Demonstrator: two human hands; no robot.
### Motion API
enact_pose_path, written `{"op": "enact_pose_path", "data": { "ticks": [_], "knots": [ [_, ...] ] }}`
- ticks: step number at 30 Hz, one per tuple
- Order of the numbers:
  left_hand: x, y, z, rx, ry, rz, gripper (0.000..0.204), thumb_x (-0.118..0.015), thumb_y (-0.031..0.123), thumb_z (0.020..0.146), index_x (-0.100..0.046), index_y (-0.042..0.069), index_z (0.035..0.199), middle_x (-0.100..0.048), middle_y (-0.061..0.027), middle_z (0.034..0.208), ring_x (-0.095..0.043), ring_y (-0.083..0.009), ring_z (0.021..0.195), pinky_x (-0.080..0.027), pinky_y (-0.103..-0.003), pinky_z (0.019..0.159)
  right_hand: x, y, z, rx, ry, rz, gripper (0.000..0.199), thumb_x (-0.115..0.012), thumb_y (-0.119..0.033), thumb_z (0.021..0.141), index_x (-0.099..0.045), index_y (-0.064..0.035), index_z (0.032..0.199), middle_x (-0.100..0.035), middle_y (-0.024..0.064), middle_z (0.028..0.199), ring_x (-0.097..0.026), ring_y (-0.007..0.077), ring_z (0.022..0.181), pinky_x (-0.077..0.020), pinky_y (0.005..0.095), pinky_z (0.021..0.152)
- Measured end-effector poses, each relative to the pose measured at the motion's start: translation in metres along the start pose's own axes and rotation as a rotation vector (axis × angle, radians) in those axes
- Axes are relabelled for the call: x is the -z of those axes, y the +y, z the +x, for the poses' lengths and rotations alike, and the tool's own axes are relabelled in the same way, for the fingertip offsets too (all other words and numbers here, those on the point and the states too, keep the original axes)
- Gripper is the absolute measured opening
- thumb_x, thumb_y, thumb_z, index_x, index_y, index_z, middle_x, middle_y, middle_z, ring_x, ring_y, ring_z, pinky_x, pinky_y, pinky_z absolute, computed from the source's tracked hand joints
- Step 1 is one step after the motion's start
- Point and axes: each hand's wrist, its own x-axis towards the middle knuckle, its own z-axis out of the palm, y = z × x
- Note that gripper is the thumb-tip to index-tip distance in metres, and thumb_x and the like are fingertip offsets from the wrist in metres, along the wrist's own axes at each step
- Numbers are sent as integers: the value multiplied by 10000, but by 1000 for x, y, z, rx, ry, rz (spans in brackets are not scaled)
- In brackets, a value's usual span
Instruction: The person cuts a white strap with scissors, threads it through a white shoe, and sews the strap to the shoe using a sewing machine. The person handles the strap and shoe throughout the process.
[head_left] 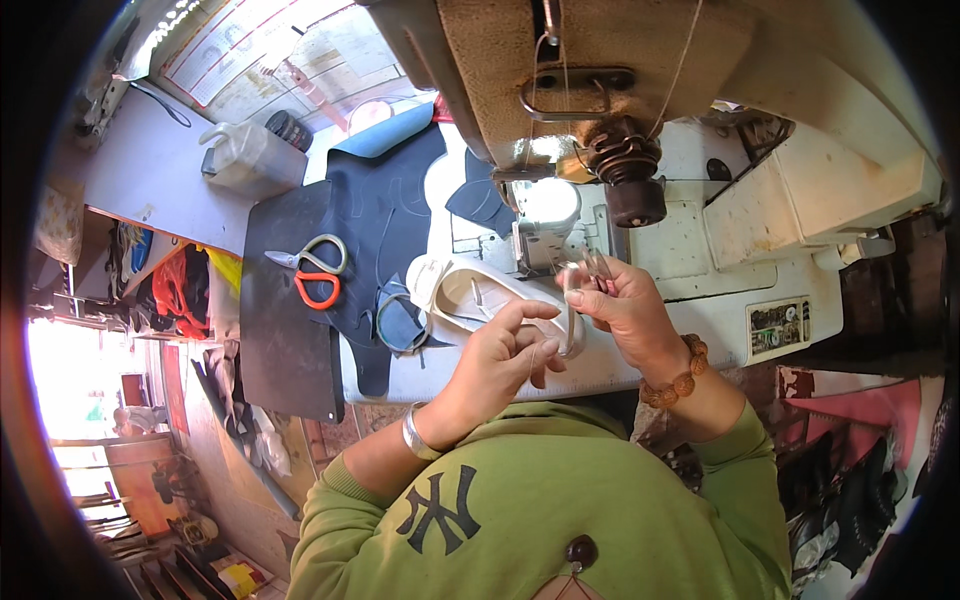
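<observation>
A white shoe [437, 285] lies on the white sewing machine bed, its opening upward and its near end under my hands. My left hand [510, 348] is at the shoe's near end with curled fingers. Its thumb and fingertips pinch a fine thread that is barely visible. My right hand [628, 308] is closed around small metal thread snips [598, 268], with their points sticking up past the fingers. The right thumb is by the white strap-like edge of the shoe. Above my hands rises the sewing machine head [480, 80], with threads hanging down from it.
Left of the shoe lie orange-and-grey scissors [318, 270], dark sheet material [290, 350], blue cut pieces [400, 322] and a roll of tape [383, 318]. A translucent jug [255, 160] stands farther back. A patterned plate [779, 327] sits at the bed's right edge.
</observation>
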Motion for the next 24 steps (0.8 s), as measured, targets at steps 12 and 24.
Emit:
{"op": "enact_pose_path", "data": {
  "ticks": [12, 24],
  "knots": [
    [-5, 3, 6, 202, -62, -532, 300, -557, 183, 951, -503, 55, 1218, -629, -61, 1048, -610, -135, 932, -488, -263, 800, 6, 24, -34, 943, 6, -852, 483, -674, -38, 648, -650, -157, 1116, -520, -6, 654, -529, 190, 541, -407, 309, 462],
    [-7, 5, 16, 135, -22, -449, 345, -637, -9, 850, -480, 33, 1154, -632, -80, 975, -606, -151, 870, -502, -300, 756, 24, -1, -32, 435, -15, -644, 309, -666, -291, 832, -592, -50, 1009, -607, 59, 708, -572, 184, 566, -444, 283, 534]
  ]
}}
